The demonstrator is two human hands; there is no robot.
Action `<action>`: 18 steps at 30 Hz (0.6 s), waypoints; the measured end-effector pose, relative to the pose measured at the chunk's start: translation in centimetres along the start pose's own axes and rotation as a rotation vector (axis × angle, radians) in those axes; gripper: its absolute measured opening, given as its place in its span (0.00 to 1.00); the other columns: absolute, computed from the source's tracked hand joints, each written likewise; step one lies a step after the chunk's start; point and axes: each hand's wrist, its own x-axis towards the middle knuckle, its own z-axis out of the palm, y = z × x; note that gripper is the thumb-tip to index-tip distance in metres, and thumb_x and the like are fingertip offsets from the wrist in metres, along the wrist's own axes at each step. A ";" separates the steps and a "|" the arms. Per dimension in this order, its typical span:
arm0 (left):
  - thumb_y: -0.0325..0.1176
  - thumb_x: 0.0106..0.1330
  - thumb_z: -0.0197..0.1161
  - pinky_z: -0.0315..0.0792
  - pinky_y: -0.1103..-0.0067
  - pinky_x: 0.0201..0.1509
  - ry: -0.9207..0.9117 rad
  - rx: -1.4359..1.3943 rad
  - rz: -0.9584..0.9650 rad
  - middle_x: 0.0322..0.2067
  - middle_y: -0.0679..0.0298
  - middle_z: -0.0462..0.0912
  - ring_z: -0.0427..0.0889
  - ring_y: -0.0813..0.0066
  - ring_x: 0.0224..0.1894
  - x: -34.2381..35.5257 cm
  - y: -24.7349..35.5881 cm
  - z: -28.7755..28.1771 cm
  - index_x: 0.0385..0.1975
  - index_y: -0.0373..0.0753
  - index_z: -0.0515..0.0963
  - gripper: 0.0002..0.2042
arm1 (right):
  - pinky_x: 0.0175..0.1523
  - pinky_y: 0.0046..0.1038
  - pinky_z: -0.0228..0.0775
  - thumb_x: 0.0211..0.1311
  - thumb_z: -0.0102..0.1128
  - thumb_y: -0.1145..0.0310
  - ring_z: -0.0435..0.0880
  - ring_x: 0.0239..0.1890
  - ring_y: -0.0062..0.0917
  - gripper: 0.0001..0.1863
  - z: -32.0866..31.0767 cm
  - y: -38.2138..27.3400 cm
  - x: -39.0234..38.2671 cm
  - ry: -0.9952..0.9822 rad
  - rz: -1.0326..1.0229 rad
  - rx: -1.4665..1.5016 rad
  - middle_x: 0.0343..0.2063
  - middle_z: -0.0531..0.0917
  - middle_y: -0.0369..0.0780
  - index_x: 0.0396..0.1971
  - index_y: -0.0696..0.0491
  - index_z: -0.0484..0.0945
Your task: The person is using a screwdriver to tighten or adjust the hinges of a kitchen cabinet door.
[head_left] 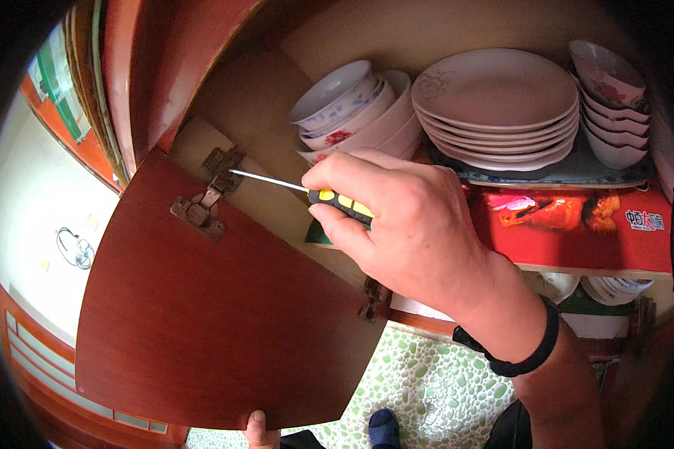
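Observation:
My right hand [397,224] grips a black and yellow screwdriver [324,196], its thin shaft reaching to the upper hinge [211,188] of a red-brown cabinet door [195,314]. The tip is at or just beside the hinge's plate on the pale cabinet wall; exact contact is hard to tell. A second hinge [371,299] shows lower on the right of the door, partly behind my hand. My left hand [256,428] holds the door's bottom edge, with only a finger or thumb showing.
The cabinet holds stacked bowls [337,97], plates [494,86] and small dishes [606,105] on a shelf with a red printed front [577,232]. More dishes [614,288] sit below. A pebble-patterned floor [434,374] and a slippered foot [382,430] show at bottom, a white wall [30,187] at left.

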 end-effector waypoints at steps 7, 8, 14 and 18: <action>0.46 0.54 0.73 0.70 0.54 0.71 -0.007 -0.032 0.000 0.67 0.55 0.73 0.74 0.50 0.67 0.1 -0.2 0.4 0.74 0.40 0.63 0.45 | 0.33 0.34 0.79 0.56 0.74 0.75 0.88 0.30 0.38 0.12 -0.7 -0.4 0.0 -0.015 -0.099 -0.135 0.33 0.87 0.40 0.41 0.52 0.85; 0.46 0.54 0.73 0.70 0.54 0.71 -0.013 -0.028 0.015 0.67 0.55 0.73 0.74 0.50 0.67 0.3 -0.2 0.4 0.74 0.40 0.63 0.45 | 0.33 0.34 0.79 0.56 0.74 0.75 0.88 0.30 0.38 0.12 -0.6 -0.4 0.1 -0.020 -0.100 -0.141 0.33 0.87 0.40 0.41 0.52 0.85; 0.40 0.59 0.72 0.70 0.52 0.73 -0.076 -0.040 0.067 0.68 0.55 0.73 0.74 0.48 0.67 0.9 -1.3 -1.1 0.75 0.40 0.62 0.42 | 0.36 0.33 0.80 0.58 0.73 0.74 0.89 0.33 0.38 0.11 -0.2 0.1 0.3 0.009 -0.104 -0.074 0.35 0.88 0.41 0.41 0.52 0.85; 0.41 0.58 0.73 0.70 0.53 0.72 -0.093 -0.063 0.075 0.68 0.55 0.73 0.74 0.49 0.67 0.9 -0.6 0.4 0.74 0.39 0.62 0.43 | 0.34 0.41 0.77 0.60 0.70 0.68 0.86 0.32 0.43 0.07 0.4 0.4 0.2 0.078 -0.092 -0.013 0.31 0.85 0.40 0.36 0.50 0.81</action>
